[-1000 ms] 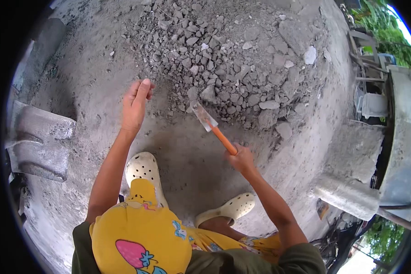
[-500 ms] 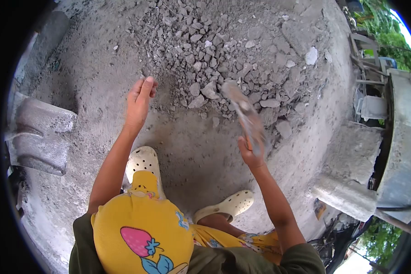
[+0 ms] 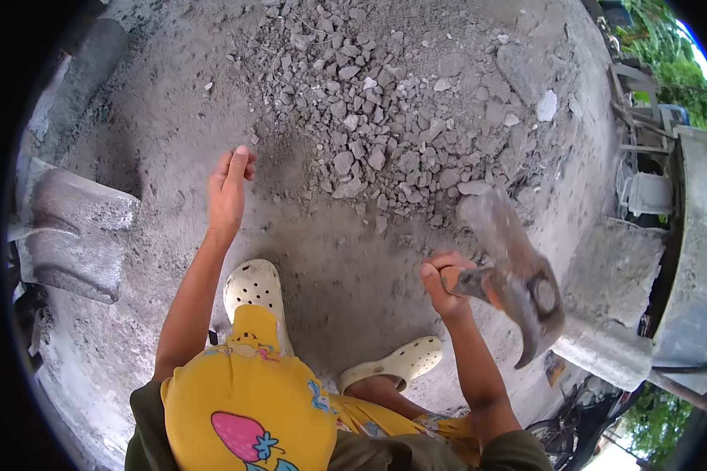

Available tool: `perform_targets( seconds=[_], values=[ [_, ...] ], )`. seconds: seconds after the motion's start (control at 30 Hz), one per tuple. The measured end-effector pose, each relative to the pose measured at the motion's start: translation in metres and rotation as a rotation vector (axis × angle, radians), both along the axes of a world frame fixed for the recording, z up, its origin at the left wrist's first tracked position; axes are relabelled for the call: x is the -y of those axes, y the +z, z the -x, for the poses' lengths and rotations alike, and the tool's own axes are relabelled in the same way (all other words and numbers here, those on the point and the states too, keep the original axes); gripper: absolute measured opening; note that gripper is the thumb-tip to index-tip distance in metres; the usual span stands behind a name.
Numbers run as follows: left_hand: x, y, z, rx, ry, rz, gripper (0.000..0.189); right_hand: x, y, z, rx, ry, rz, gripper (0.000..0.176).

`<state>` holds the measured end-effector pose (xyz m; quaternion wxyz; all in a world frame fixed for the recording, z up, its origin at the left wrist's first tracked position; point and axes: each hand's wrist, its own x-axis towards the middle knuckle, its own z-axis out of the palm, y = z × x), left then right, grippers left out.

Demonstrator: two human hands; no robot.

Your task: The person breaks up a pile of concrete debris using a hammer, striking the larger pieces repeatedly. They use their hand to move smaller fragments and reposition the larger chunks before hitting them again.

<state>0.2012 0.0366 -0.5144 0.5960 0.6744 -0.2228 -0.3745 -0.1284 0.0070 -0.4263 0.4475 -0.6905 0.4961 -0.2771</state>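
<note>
My right hand [image 3: 445, 284] grips the orange and dark handle of a hammer [image 3: 543, 294]. Its metal head is raised to the right of the hand, a curved claw at the lower end; the upper end is smeared by motion. Fingers curled and thumb laid along them, my left hand [image 3: 232, 188] hovers over the ground at the left edge of the rubble, and nothing shows in it. Beyond both hands spreads a pile of broken grey stones [image 3: 375, 159], mixed with finer grit.
A metal shovel blade [image 3: 78, 231] lies at the left. Below the hands are my cream clogs [image 3: 257, 284]. To the right stand a rough concrete block [image 3: 617, 271] and a pale slab [image 3: 695, 259]. One white stone [image 3: 547, 106] sits at the pile's right side.
The hammer has swung up and to the right, away from the stones, its head now beside my right hand. My left hand has drawn slightly down and left.
</note>
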Motion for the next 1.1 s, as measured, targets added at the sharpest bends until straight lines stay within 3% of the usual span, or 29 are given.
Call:
perform_targets(
  seconds=[0.03,0.13,0.17,0.37,0.47,0.57,0.67,0.77,0.87,0.97,1.1],
  values=[
    [0.005,0.003,0.003,0.011,-0.003,0.003,0.035,-0.002,-0.007,0.003,0.054,0.006,0.079,0.01],
    [0.017,0.014,0.009,-0.012,-0.024,0.065,0.035,-0.006,-0.078,0.041,-0.465,0.225,0.22,0.008],
    [0.019,0.017,0.01,-0.023,-0.029,0.081,0.035,-0.008,-0.066,0.023,-0.72,0.099,-0.144,0.01],
    [0.005,0.01,-0.007,0.046,-0.027,0.072,0.036,-0.015,-0.058,0.015,-0.333,-0.142,-0.644,0.02],
    [-0.012,-0.006,-0.017,0.033,0.023,0.018,0.035,0.003,-0.005,-0.002,-0.103,-0.148,-0.514,0.012],
    [-0.01,-0.007,-0.016,0.022,0.048,0.007,0.036,0.017,0.005,-0.003,0.329,0.071,-0.023,0.011],
    [0.003,-0.004,-0.009,0.027,0.046,0.028,0.036,0.013,-0.015,-0.019,0.392,0.0,0.152,0.012],
    [0.016,0.004,-0.005,-0.008,0.015,0.091,0.035,-0.001,-0.065,-0.011,-0.211,-0.073,-0.207,0.013],
    [0.02,0.018,-0.012,0.003,0.017,0.136,0.035,-0.007,-0.084,-0.012,-0.46,0.035,-0.26,0.017],
    [0.004,0.007,-0.016,0.023,0.009,0.107,0.035,-0.005,-0.036,-0.036,-0.257,-0.158,-0.636,0.015],
    [-0.018,-0.009,-0.018,0.109,-0.02,-0.043,0.031,0.011,0.019,-0.035,-0.062,-0.139,-0.442,0.013]
  ],
)
